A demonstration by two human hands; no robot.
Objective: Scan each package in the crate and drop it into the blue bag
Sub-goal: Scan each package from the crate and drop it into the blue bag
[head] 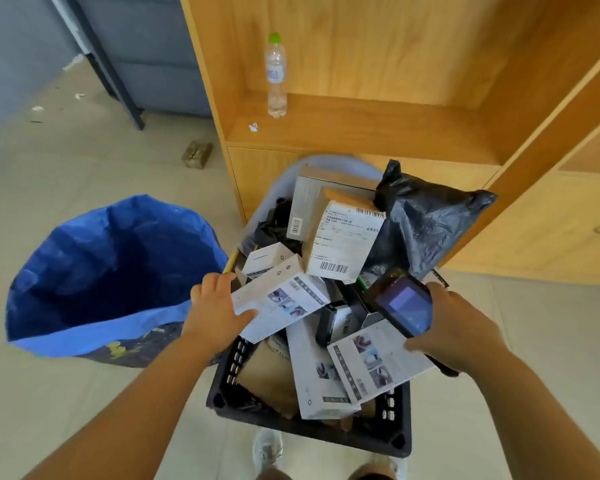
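A black plastic crate (229, 379) stands on the floor, piled with white boxes, a labelled cardboard box (343, 237) and a black plastic mailer (426, 223). My left hand (215, 306) grips the left edge of a flat white box (278, 299) lying on top of the pile at the crate's left side. My right hand (454, 327) holds a dark handheld scanner (402, 303), its lit screen facing up, just right of that box. The open blue bag (49, 265) stands on the floor to the left of the crate, and I see nothing inside it.
A wooden shelf unit (361, 129) rises behind the crate, with a clear water bottle (276, 77) on its ledge. A small brown block (197, 154) lies on the tiled floor at the back left. My shoes (267, 452) show below the crate.
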